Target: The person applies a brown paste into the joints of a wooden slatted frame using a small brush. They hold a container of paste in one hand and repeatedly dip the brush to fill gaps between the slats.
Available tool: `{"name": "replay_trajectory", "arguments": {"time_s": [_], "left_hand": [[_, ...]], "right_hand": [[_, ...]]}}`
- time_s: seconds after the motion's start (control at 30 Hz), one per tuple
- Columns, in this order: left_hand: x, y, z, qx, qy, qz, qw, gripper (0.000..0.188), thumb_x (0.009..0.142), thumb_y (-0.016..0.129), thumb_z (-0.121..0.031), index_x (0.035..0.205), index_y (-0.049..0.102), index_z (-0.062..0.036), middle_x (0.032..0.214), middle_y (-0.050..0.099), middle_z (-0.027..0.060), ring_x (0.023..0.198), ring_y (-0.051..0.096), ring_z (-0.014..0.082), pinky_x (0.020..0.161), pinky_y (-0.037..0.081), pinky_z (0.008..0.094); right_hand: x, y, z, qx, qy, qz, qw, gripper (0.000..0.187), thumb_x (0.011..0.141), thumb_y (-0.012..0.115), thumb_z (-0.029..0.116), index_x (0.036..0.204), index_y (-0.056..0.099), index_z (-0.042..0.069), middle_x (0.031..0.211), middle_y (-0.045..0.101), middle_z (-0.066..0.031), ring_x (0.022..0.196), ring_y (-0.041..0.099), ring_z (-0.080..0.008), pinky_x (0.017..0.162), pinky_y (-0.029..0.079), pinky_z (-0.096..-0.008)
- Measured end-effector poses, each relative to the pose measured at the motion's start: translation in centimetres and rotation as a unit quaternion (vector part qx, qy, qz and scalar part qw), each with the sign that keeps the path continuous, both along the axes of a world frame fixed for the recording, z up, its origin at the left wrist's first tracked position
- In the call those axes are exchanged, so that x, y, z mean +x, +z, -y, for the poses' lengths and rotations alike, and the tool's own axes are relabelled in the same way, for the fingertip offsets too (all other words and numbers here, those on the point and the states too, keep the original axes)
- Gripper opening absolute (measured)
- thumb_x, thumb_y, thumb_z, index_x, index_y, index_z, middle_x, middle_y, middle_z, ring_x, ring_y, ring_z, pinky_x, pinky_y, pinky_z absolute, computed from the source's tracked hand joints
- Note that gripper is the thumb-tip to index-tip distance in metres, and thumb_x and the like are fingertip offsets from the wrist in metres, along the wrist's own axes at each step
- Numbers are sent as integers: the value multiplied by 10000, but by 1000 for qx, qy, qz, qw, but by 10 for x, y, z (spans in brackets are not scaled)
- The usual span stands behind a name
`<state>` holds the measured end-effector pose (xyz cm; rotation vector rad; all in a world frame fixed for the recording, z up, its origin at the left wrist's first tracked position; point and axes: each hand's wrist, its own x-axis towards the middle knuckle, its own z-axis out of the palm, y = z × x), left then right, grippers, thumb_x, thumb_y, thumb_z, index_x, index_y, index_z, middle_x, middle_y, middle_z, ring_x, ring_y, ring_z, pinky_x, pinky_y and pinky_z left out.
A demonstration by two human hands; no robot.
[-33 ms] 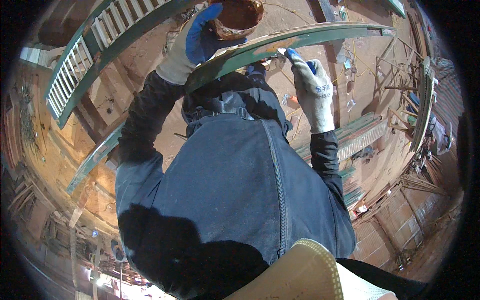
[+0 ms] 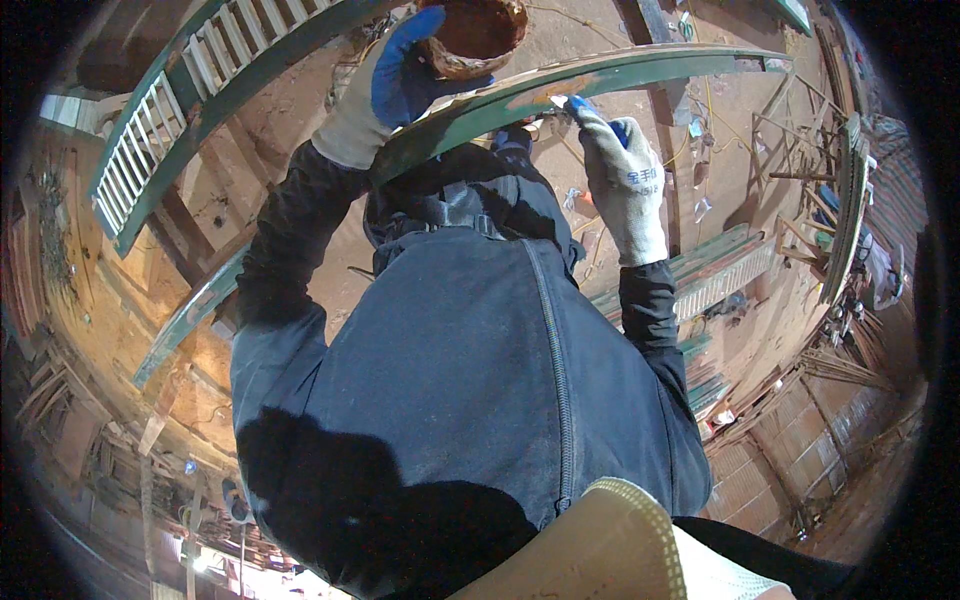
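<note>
The green board (image 2: 640,73) lay across the front of the body, its long axis running from beside the left wrist, past the right fingertips, to a far end well beyond the right hand. Lens bend left its true curve undetermined.

The left hand (image 2: 388,88) gripped the rim of a brown bowl (image 2: 480,64), mouth upward, just beyond the board; whether this hand also bore on the board could not be told. The right hand (image 2: 622,165) pinched a small pale piece (image 2: 558,101) against the board's worn patch; its shape was mostly covered by the fingers.

The bowl's far edge was cut off. The dark jacket (image 2: 450,330) blocked the floor below the hands. A slatted frame (image 2: 240,88) stood left of the left hand; loose sticks (image 2: 800,177) lay right of the right hand.
</note>
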<state>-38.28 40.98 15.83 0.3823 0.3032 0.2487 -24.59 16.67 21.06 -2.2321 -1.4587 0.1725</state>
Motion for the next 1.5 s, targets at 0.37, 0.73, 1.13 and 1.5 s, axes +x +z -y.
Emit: {"name": "replay_trajectory", "arguments": {"time_s": [0.37,0.73,1.13,1.5], "left_hand": [[5,0,-5,-3,-7,-1,1000,472,992,584,-306,1394,491,-76,1371,561,128,1257,566,293,1024,518,496],[8,2,-4,2,-7,-18,1000,494,969,629,-293,1396,486,-88,1382,547,117,1253,565,282,1029,512,483],[7,-8,-5,-25,-15,-14,999,486,974,621,-299,1390,496,-81,1373,557,117,1251,567,288,1051,493,501],[8,-3,-2,-20,-9,4,1000,485,1002,568,-307,1408,479,-58,1396,544,132,1267,561,291,1042,499,496]], "right_hand": [[-7,-28,-2,-40,36,162,985,253,829,723,88,1064,666,164,838,579,-62,709,608,-258,565,481,-388],[-3,-13,-14,-12,27,95,995,267,859,693,89,1109,678,182,794,545,-65,693,600,-263,564,477,-383],[9,-4,-17,9,13,54,998,243,840,690,11,1059,693,116,800,567,-81,681,602,-263,580,480,-370],[17,2,-14,-6,4,56,998,230,838,695,51,1051,685,135,808,578,-76,685,608,-266,582,483,-367]]}}
